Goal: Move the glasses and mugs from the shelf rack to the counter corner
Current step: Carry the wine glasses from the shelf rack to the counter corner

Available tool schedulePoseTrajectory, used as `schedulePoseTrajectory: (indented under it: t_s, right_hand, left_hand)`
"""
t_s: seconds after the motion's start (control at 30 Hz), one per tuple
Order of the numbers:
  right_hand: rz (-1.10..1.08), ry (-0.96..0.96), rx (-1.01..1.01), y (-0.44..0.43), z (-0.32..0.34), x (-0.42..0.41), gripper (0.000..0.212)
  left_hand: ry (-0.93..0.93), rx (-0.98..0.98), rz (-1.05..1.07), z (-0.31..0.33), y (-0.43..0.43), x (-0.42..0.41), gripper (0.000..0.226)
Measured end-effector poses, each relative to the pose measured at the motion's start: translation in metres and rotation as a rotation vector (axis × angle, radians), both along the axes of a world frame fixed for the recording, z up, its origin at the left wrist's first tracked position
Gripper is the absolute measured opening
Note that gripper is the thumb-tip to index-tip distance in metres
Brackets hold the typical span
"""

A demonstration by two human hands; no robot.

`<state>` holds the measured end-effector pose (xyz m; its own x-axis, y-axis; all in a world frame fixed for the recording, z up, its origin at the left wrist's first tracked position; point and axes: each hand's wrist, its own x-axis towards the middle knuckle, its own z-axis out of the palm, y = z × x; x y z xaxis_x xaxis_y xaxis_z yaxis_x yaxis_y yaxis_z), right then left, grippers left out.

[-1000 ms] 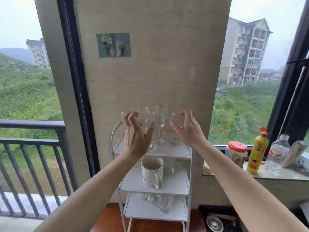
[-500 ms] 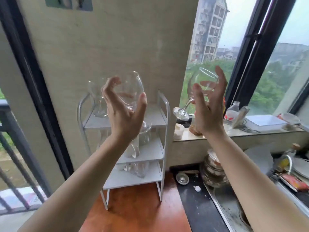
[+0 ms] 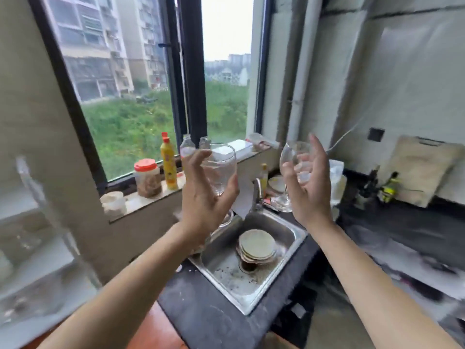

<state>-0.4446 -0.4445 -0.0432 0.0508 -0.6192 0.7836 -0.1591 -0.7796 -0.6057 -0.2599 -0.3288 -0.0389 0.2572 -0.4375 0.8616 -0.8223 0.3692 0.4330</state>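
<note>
My left hand [image 3: 201,195] grips a clear stemmed wine glass [image 3: 221,167] by its bowl, held upright above the left edge of the sink. My right hand [image 3: 308,182] holds a second clear wine glass [image 3: 293,157] by the bowl, its foot [image 3: 280,204] hanging over the counter behind the sink. The white shelf rack [image 3: 30,235] is a blur at the far left edge. The dark counter [image 3: 392,222] runs off to the right toward the wall corner.
A steel sink [image 3: 226,270] with stacked plates [image 3: 256,245] lies below my hands, a tap [image 3: 257,192] behind it. On the window sill stand a red-lidded jar [image 3: 147,178], a yellow bottle [image 3: 168,162] and a white cup [image 3: 113,204]. A cutting board [image 3: 422,170] leans at the right wall.
The view has swung right, from the shelf rack to the sink and counter. Both hands have carried their wine glasses along, from beside the rack to above the sink.
</note>
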Motion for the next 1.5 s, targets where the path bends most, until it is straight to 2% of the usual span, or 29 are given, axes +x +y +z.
schedulePoseTrajectory:
  t_s: [0.33, 0.5, 0.77, 0.93, 1.13, 1.27, 1.5]
  right_hand:
    - [-0.384, 0.086, 0.023, -0.117, -0.032, -0.336, 0.069]
    - [-0.549, 0.109, 0.08, -0.161, -0.039, -0.472, 0.076]
    - [-0.74, 0.048, 0.183, -0.245, -0.078, -0.609, 0.078]
    - [-0.867, 0.107, 0.246, -0.316, -0.098, -0.684, 0.081]
    - [-1.063, 0.098, 0.322, -0.406, -0.079, -0.777, 0.08]
    - [-1.161, 0.068, 0.337, -0.444, -0.071, -0.839, 0.08]
    - [-1.252, -0.013, 0.375, -0.491, -0.096, -0.952, 0.066]
  left_hand:
    - [0.087, 0.026, -0.329, -0.026, -0.186, -0.305, 0.06]
    - [0.063, 0.07, -0.498, -0.029, -0.259, -0.43, 0.059]
    - [0.034, 0.174, -0.68, -0.055, -0.379, -0.556, 0.063]
    - [0.068, 0.237, -0.821, -0.076, -0.483, -0.637, 0.082]
    - [0.141, 0.366, -0.996, -0.067, -0.619, -0.737, 0.095]
    - [0.107, 0.382, -1.126, -0.053, -0.686, -0.81, 0.092]
    - [0.118, 0.566, -1.275, -0.074, -0.761, -0.939, 0.073]
